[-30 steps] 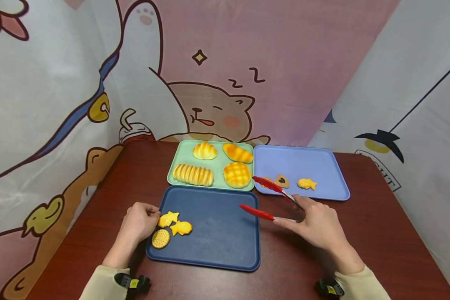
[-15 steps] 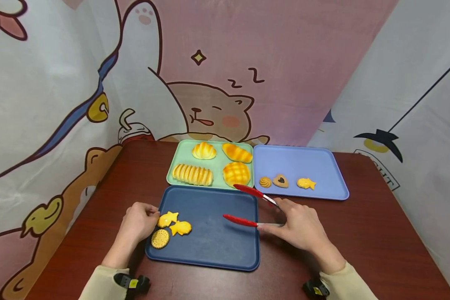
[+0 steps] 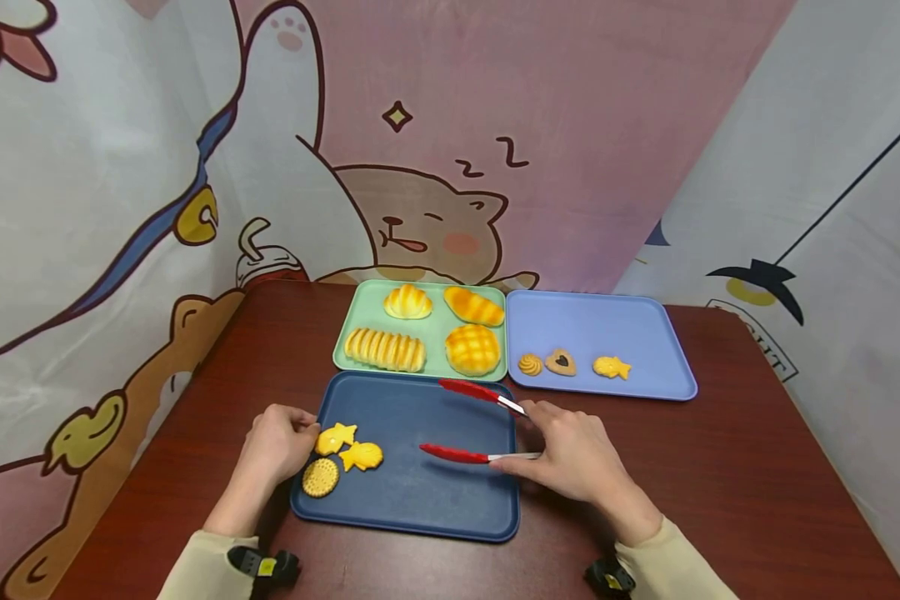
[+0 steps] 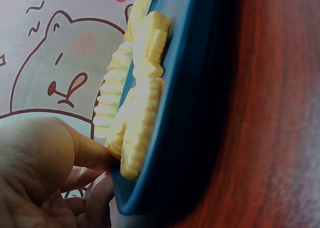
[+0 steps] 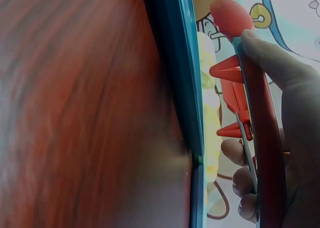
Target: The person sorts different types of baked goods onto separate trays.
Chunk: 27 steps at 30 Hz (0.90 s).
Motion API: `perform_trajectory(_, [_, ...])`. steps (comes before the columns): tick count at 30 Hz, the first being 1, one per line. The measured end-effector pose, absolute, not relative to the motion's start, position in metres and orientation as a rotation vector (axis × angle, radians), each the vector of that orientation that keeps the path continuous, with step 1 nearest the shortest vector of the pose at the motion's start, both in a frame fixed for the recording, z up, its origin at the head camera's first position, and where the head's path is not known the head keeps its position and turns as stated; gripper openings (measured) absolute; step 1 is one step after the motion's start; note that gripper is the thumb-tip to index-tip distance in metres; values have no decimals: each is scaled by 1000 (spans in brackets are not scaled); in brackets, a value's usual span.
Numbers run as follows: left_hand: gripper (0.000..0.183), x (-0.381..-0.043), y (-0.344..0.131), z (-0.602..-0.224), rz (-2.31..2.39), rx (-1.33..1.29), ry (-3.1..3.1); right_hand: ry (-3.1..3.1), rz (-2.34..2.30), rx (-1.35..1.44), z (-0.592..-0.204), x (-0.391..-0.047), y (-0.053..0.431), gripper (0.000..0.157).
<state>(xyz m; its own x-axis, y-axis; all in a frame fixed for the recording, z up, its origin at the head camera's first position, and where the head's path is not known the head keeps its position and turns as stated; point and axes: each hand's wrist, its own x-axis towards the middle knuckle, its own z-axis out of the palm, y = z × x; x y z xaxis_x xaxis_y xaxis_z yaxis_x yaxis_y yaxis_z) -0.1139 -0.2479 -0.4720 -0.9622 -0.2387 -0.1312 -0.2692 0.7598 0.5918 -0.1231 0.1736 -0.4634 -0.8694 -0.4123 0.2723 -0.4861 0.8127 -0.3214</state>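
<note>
My left hand [image 3: 279, 446] grips the left rim of a dark blue tray [image 3: 435, 504], its thumb at the rim in the left wrist view. Beside it on that tray lie two fish-shaped biscuits [image 3: 363, 456] and a round biscuit [image 3: 320, 478]. In my right hand [image 3: 581, 454] I hold red-tipped tongs [image 3: 456, 454]. Their arms are spread wide over the tray's right half, with nothing between the tips. The right wrist view shows the tongs [image 5: 265, 123] along my thumb, with fingers curled on the far side.
Behind stands a green tray [image 3: 435, 333] with several breads, including a round one [image 3: 472, 349]. To its right, a light blue tray [image 3: 600, 321] holds a swirl biscuit [image 3: 529, 364], a heart biscuit [image 3: 561, 362] and a fish biscuit [image 3: 612, 367]. A printed cloth hangs behind the table.
My right hand has moved left with the spread tongs, from near the light blue tray to over the dark blue tray. My left hand stays in place.
</note>
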Motion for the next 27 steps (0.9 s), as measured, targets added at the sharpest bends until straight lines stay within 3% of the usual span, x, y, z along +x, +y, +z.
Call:
perform_trajectory(18, [23,-115,-248,-473,989,-401,2898,-2840,491,854,-469,-121,132,90])
perform_trajectory(27, [24,-115,-249,-473,1001,-409,2895,-2794,405,972,-468,-118,111,88])
